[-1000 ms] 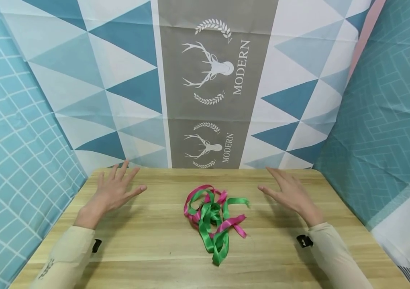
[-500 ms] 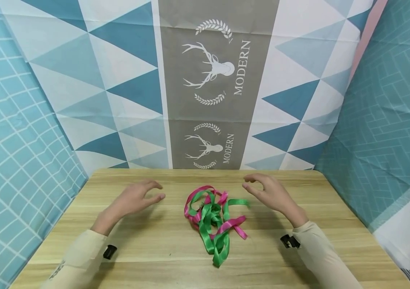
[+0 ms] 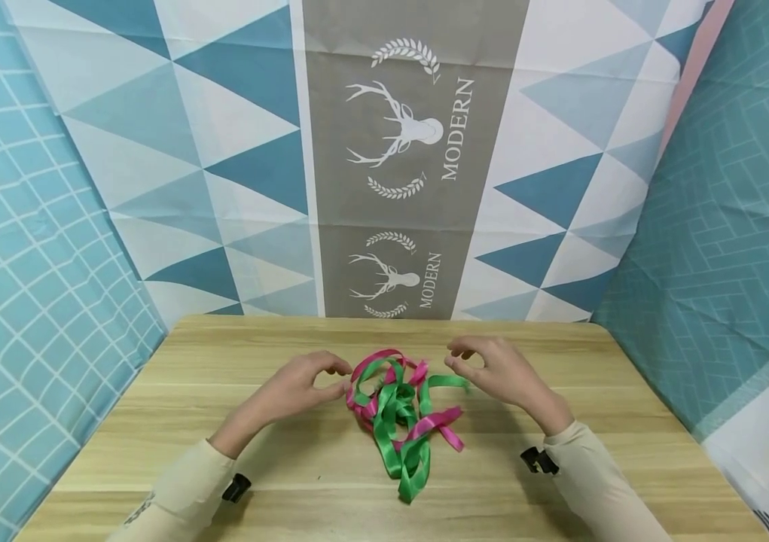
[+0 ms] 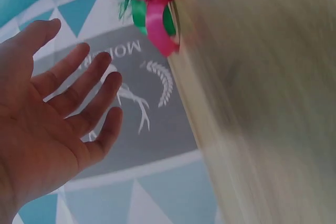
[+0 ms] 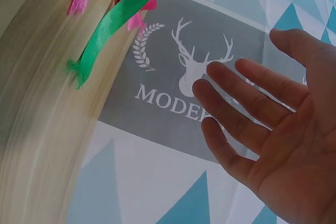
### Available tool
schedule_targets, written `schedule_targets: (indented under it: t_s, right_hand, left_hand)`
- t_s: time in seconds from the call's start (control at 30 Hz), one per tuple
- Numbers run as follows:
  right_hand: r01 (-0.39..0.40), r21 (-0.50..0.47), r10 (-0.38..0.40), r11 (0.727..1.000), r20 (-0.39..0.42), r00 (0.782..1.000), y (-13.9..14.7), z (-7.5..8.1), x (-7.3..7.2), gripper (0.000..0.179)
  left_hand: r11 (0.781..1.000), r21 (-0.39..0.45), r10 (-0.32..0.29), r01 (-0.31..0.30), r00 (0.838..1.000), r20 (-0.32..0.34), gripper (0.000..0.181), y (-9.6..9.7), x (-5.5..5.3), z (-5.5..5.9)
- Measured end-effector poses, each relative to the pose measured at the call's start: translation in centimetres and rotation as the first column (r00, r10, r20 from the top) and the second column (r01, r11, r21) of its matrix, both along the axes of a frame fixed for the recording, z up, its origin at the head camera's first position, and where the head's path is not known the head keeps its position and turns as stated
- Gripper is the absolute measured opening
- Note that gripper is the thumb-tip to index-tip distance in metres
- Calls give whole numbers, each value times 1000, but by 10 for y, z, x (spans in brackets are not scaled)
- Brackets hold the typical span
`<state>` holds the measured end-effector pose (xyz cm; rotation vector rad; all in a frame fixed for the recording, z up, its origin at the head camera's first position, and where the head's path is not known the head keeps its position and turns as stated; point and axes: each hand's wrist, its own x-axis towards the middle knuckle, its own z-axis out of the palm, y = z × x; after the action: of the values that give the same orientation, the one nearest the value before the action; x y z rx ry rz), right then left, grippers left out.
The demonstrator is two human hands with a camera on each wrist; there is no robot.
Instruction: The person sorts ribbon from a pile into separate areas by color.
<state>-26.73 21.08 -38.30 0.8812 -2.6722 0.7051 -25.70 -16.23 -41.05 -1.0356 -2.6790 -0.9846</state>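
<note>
Green ribbon [image 3: 387,410] and pink ribbon [image 3: 433,423]: are lying tangled together, loosely looped, midway across the wood-grained counter [image 3: 316,482]. Left hand [image 3: 292,388]: fingers [image 4: 84,85] are standing apart, gently bent, the tips hovering just beside the pink ribbon's loop at the left of the tangle. Right hand [image 3: 501,370]: fingers [image 5: 231,113] are standing apart, likewise bent, the tips hovering near the green ribbon's free end at right.

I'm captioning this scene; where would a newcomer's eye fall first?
Probably the bright tangle of pink and green ribbons on the wooden table. The left hand and right hand frame it from either side. Behind, white deer heads stand out on the grey backdrop band.
</note>
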Motion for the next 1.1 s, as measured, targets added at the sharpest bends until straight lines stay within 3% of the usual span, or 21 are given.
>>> schedule_targets:
  t_s: [0.5, 0.67, 0.87, 1.1]
  right_hand:
    - [-97, -55, 101, 994, 78, 992, -20, -12, 3, 24]
    - [-146, -67, 152, 987, 90, 984, -32, -17, 1, 20]
    - [-207, -59, 213, 977, 120, 970, -47, -18, -2, 25]
    - [-288, -67, 296, 955, 189, 936, -61, -17, -5, 25]
  left_hand:
    - [997, -69, -38, 38, 999, 5, 13, 34, 14, -21]
    - [994, -97, -49, 44, 997, -54, 6, 39, 15, -26]
    - [995, -84, -51, 44, 996, -79, 4, 39, 15, -22]
    - [997, -22, -79, 79, 997, -18, 4, 35, 17, -7]
